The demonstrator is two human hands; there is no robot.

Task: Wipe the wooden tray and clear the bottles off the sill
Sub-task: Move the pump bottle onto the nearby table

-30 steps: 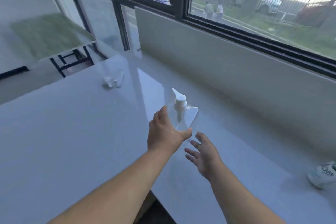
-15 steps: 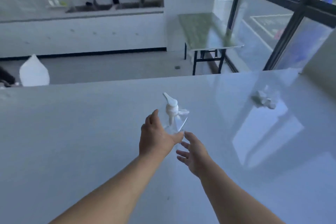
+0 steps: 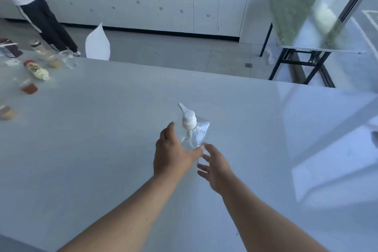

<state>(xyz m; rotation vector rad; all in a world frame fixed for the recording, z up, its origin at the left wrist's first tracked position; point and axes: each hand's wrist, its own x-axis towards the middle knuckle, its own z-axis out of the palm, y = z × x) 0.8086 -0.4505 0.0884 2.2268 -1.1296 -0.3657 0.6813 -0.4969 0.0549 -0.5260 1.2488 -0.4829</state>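
Note:
A clear pump bottle (image 3: 193,130) with a white pump head is held above the white counter (image 3: 102,149), tilted slightly. My left hand (image 3: 171,152) grips its body from the left. My right hand (image 3: 216,166) sits just right of the bottle's base with fingers spread; whether it touches the bottle I cannot tell. No wooden tray or window sill is in view.
Several bottles and small jars (image 3: 35,69) lie and stand at the counter's far left. A white chair back (image 3: 98,44) rises behind the counter. A person (image 3: 30,6) stands at the far left. A green-topped table (image 3: 302,24) stands by the glass on the right.
The view has swung left from the window to the kitchen side. The bottle stays in my left hand, my right hand beside it.

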